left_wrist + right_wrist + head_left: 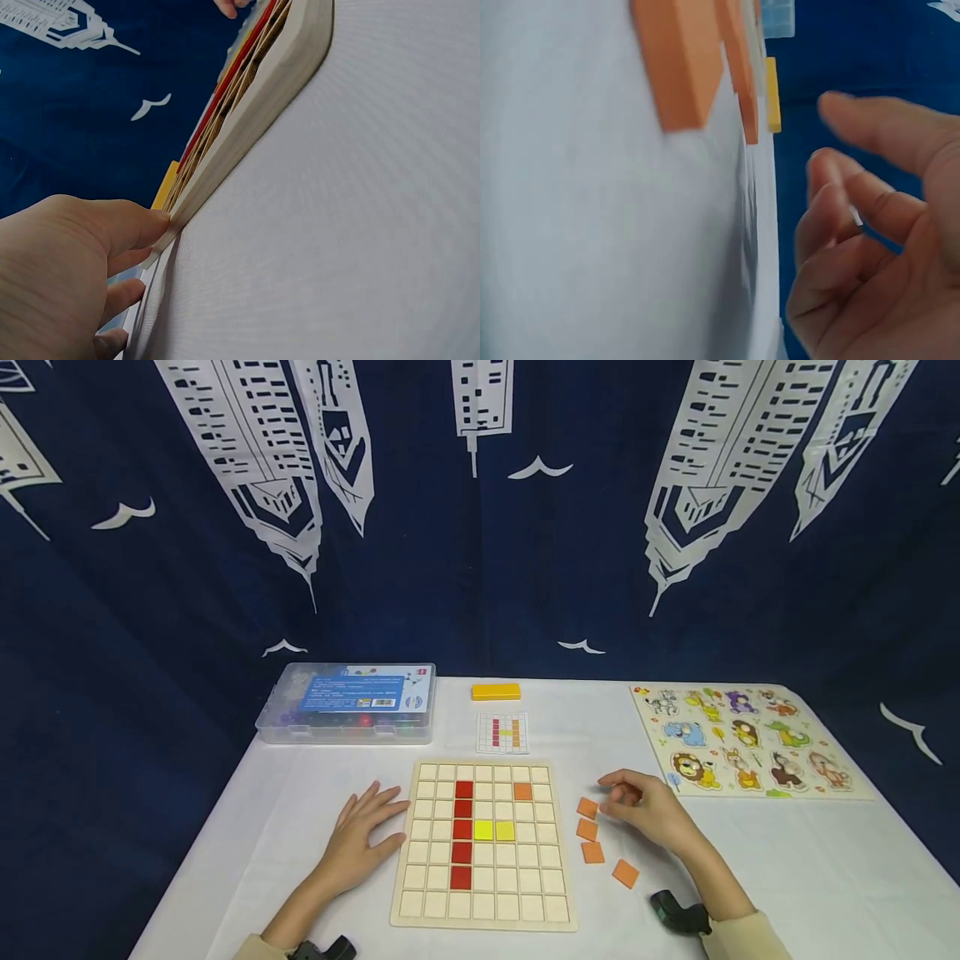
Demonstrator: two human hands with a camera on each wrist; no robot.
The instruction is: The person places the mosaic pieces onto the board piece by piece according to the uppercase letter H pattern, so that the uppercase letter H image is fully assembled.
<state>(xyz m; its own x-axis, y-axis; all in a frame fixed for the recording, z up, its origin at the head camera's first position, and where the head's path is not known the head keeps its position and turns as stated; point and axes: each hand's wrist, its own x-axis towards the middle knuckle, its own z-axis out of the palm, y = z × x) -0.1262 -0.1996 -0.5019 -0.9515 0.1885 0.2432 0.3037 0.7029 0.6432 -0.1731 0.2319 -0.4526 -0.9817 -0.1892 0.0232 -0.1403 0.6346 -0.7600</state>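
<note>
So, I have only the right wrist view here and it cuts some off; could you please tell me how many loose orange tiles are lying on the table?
Observer: Four in all, as the head view shows: three orange tiles in a rough line right of the board, and a fourth tile closer to the person.
Operator: Thank you. Has an orange one been set on the board?
Observer: Yes, just one placed tile, second row from the far edge, sixth column from the left.
Operator: And which other colours are on it, please?
Observer: Five red tiles fill part of the third column, with two yellow tiles running rightward from the middle red one.
</note>
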